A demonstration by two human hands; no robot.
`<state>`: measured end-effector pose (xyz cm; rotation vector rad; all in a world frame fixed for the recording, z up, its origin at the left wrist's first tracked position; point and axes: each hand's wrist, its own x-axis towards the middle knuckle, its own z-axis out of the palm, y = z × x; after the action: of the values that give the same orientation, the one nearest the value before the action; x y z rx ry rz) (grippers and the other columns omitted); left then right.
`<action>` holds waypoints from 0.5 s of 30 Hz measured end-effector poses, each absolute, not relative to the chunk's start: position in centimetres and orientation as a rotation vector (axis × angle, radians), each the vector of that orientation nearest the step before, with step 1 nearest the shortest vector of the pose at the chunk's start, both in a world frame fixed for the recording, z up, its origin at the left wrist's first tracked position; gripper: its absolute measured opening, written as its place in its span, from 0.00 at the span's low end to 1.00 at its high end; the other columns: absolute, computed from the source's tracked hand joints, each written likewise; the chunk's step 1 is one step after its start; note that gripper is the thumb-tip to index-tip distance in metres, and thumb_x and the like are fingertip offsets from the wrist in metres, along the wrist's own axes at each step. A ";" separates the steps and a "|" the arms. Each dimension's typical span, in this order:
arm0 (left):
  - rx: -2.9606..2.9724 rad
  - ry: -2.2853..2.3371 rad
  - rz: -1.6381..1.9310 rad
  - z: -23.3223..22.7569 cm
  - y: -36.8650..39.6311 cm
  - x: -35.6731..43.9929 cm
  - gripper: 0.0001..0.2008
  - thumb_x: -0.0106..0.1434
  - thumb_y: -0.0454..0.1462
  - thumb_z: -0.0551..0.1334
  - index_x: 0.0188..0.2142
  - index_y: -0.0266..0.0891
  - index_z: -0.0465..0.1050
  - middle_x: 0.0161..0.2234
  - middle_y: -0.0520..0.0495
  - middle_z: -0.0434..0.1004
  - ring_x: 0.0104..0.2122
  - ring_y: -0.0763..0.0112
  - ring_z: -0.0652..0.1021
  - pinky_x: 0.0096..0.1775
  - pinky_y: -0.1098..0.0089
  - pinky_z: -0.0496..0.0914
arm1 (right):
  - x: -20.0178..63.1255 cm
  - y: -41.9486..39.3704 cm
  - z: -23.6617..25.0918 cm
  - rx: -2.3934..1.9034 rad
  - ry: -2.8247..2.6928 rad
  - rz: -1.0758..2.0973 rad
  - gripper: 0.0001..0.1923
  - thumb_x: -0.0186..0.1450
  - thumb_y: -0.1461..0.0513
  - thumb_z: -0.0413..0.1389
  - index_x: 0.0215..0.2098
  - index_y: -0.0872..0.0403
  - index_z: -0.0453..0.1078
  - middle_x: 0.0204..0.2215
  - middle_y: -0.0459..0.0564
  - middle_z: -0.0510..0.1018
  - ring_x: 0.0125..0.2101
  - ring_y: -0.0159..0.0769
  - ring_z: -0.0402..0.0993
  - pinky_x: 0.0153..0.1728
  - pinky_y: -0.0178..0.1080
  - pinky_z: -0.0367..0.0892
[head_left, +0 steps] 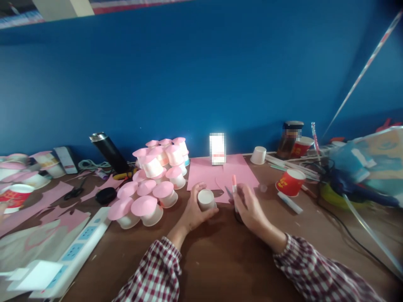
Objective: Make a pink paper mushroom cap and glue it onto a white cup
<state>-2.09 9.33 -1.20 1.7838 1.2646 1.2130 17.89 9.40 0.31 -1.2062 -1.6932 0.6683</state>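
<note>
At lower centre, a small white paper cup [206, 199] is gripped on its side by the left hand [192, 210]. A pink-capped pen [234, 184] is pinched by the right hand [250, 206]; marks are best made with the cup steadied against the table [220, 260].

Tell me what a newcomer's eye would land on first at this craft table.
First, the heap of pink-topped paper cups stacked left of centre on the brown table. Next, the two hands in the middle: the left hand grips a small white cup, and the right hand holds a pink-tipped pen over the pink paper sheet. Behind everything stands a deep blue wall.
</note>
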 end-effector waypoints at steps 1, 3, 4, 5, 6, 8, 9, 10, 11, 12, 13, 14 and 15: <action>1.758 1.318 1.233 -1.4 9.4 -1.9 0.40 0.42 0.40 0.70 0.54 0.40 0.56 0.53 0.39 0.60 0.54 0.55 0.64 0.53 0.57 0.59 | 18.3 9.6 0.5 -1.236 -1.706 0.553 0.08 0.67 0.58 0.44 0.40 0.54 0.59 0.32 0.52 0.73 0.28 0.35 0.71 0.31 0.37 0.66; 1.708 1.420 1.284 -1.7 9.4 -1.5 0.46 0.37 0.41 0.72 0.55 0.41 0.55 0.51 0.41 0.60 0.52 0.55 0.65 0.52 0.57 0.60 | 19.2 10.2 0.8 -1.333 -1.749 0.367 0.10 0.66 0.59 0.44 0.43 0.55 0.60 0.32 0.53 0.74 0.30 0.37 0.71 0.31 0.37 0.64; 1.692 1.453 1.295 -1.7 9.4 -1.4 0.47 0.37 0.42 0.72 0.56 0.42 0.54 0.49 0.42 0.61 0.51 0.56 0.66 0.52 0.57 0.61 | 19.6 10.4 0.9 -1.400 -1.795 0.314 0.12 0.66 0.58 0.45 0.44 0.55 0.60 0.30 0.52 0.74 0.27 0.37 0.71 0.29 0.36 0.63; 1.681 1.472 1.297 -1.8 9.3 -1.2 0.47 0.37 0.42 0.72 0.56 0.42 0.54 0.47 0.43 0.63 0.49 0.57 0.68 0.51 0.57 0.61 | 20.1 10.7 0.9 -1.473 -1.863 0.287 0.13 0.65 0.57 0.46 0.44 0.55 0.61 0.27 0.50 0.74 0.25 0.37 0.70 0.26 0.35 0.61; 1.671 1.481 1.295 -1.7 9.3 -1.2 0.47 0.38 0.42 0.72 0.56 0.42 0.54 0.45 0.44 0.64 0.47 0.58 0.69 0.50 0.57 0.62 | 20.5 10.9 0.8 -1.525 -1.958 0.283 0.13 0.64 0.55 0.48 0.42 0.55 0.63 0.25 0.49 0.74 0.24 0.37 0.70 0.25 0.34 0.59; 1.660 1.471 1.294 -1.6 9.2 -1.1 0.45 0.40 0.42 0.71 0.56 0.41 0.54 0.41 0.46 0.67 0.43 0.60 0.71 0.48 0.58 0.64 | 21.0 11.1 0.4 -1.573 -2.160 0.307 0.12 0.61 0.54 0.53 0.37 0.54 0.65 0.26 0.49 0.75 0.26 0.37 0.71 0.24 0.33 0.56; 1.661 1.458 1.305 -1.4 9.1 -1.1 0.43 0.41 0.41 0.71 0.55 0.41 0.54 0.41 0.47 0.68 0.42 0.61 0.72 0.48 0.58 0.64 | 21.2 11.2 0.2 -1.573 -2.243 0.329 0.12 0.60 0.53 0.55 0.35 0.53 0.66 0.28 0.50 0.76 0.28 0.38 0.71 0.25 0.33 0.56; 1.666 1.442 1.322 -1.3 9.1 -1.1 0.41 0.43 0.40 0.70 0.54 0.41 0.55 0.41 0.46 0.69 0.42 0.61 0.72 0.48 0.59 0.64 | 21.3 11.2 0.0 -1.575 -2.297 0.346 0.12 0.59 0.53 0.57 0.34 0.53 0.66 0.30 0.50 0.76 0.29 0.38 0.71 0.25 0.33 0.55; 1.673 1.431 1.337 -1.2 9.1 -1.1 0.38 0.44 0.40 0.70 0.53 0.41 0.56 0.42 0.45 0.69 0.43 0.61 0.72 0.48 0.59 0.64 | 21.3 11.2 -0.2 -1.581 -2.326 0.357 0.12 0.58 0.53 0.57 0.34 0.52 0.66 0.31 0.50 0.76 0.30 0.39 0.71 0.25 0.33 0.55; 1.680 1.421 1.348 -1.2 9.0 -1.1 0.36 0.45 0.40 0.69 0.52 0.41 0.58 0.43 0.44 0.69 0.44 0.60 0.72 0.48 0.59 0.64 | 21.4 11.3 -0.3 -1.591 -2.335 0.361 0.12 0.59 0.52 0.57 0.34 0.52 0.66 0.31 0.50 0.76 0.30 0.39 0.71 0.26 0.33 0.56; 1.687 1.413 1.355 -1.1 9.0 -1.1 0.33 0.46 0.39 0.69 0.51 0.41 0.59 0.45 0.44 0.68 0.45 0.60 0.72 0.49 0.60 0.64 | 21.5 11.3 -0.4 -1.603 -2.330 0.358 0.12 0.60 0.52 0.56 0.34 0.52 0.65 0.31 0.50 0.76 0.30 0.39 0.71 0.26 0.33 0.56; 1.692 1.409 1.357 -1.1 9.0 -1.1 0.31 0.47 0.39 0.68 0.49 0.41 0.60 0.46 0.43 0.68 0.46 0.60 0.71 0.49 0.60 0.64 | 21.6 11.4 -0.5 -1.616 -2.324 0.352 0.12 0.61 0.52 0.54 0.33 0.52 0.65 0.32 0.50 0.76 0.31 0.39 0.72 0.26 0.34 0.56; 1.698 1.407 1.357 -1.2 9.0 -1.0 0.29 0.47 0.38 0.67 0.48 0.41 0.60 0.46 0.43 0.68 0.46 0.60 0.71 0.49 0.60 0.64 | 21.8 11.5 -0.5 -1.632 -2.321 0.342 0.12 0.62 0.52 0.53 0.33 0.52 0.65 0.32 0.50 0.76 0.31 0.39 0.72 0.26 0.34 0.56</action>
<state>-1.04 8.98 -1.17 1.6981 1.4071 1.3573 21.83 11.51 -0.45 -1.6320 -2.3212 0.3425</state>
